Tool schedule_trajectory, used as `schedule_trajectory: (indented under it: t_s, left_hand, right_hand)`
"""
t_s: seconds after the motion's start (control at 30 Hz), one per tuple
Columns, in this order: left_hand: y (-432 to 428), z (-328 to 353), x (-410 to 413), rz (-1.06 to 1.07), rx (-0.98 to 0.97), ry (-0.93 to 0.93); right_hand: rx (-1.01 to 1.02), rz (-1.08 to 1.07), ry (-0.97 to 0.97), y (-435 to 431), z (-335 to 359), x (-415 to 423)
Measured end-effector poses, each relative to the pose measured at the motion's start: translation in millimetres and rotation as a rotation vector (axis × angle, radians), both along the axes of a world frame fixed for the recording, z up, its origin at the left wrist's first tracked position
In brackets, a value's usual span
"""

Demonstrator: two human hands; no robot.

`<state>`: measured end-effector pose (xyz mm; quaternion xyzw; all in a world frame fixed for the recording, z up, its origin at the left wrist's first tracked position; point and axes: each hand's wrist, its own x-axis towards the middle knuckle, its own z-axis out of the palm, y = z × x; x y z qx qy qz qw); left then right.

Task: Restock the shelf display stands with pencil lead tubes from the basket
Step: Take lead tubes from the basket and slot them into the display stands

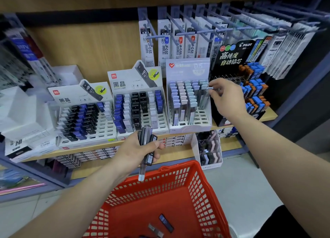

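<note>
Right hand (pixel 226 96) raised at right edge of white slotted display stand (pixel 189 127). Clear pencil lead tube with grey cap (pixel 205 98) pinched by fingertips, lower end at rightmost column. Bunch of dark and clear lead tubes (pixel 145 143) gripped in left hand (pixel 137 150) above red plastic mesh basket (pixel 196 184). Few loose dark tubes (pixel 166 222) seen on basket floor.

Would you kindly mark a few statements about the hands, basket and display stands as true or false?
1. The left hand grips several lead tubes. True.
2. The right hand rests in the red basket. False: it pinches a tube at the pastel display stand.
3. The basket is empty. False: loose tubes lie on its floor.
4. The black Pilot stand is right of the pastel stand. True.
</note>
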<state>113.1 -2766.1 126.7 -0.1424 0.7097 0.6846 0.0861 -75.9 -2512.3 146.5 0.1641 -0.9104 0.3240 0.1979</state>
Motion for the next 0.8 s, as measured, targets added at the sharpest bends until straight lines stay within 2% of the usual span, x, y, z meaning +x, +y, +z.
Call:
schedule_trajectory:
  t_s: [0.13,0.27,0.4,0.47,0.53,0.6,0.67,0.8]
  left_hand:
    - [-3,-2,4,-0.016,-0.004,0.007]
    - [-7,-2,5,-0.03,-0.017,0.009]
    - [-11,-1,4,-0.003,-0.022,0.031]
    - [-12,0,4,0.009,-0.02,0.04]
    - [-12,2,4,0.008,-0.015,0.054]
    - [-9,6,5,0.002,0.016,0.081]
    - [-6,10,7,-0.011,0.026,0.114]
    - [-4,16,13,-0.048,-0.03,0.177]
  right_hand:
    - [0.061,-0.005,0.019,-3,-6,-4]
    - [0.108,-0.016,-0.067,-4,-7,-4]
    - [0.082,-0.046,0.007,-15,10,14]
    - [-0.006,0.051,0.005,-31,21,36]
    - [-0.13,0.284,-0.207,-53,27,65]
    - [-0.157,0.486,-0.453,-73,26,91]
    - [-0.142,0.576,-0.584,-84,23,105]
    - [-0.222,0.622,-0.727,-92,22,112]
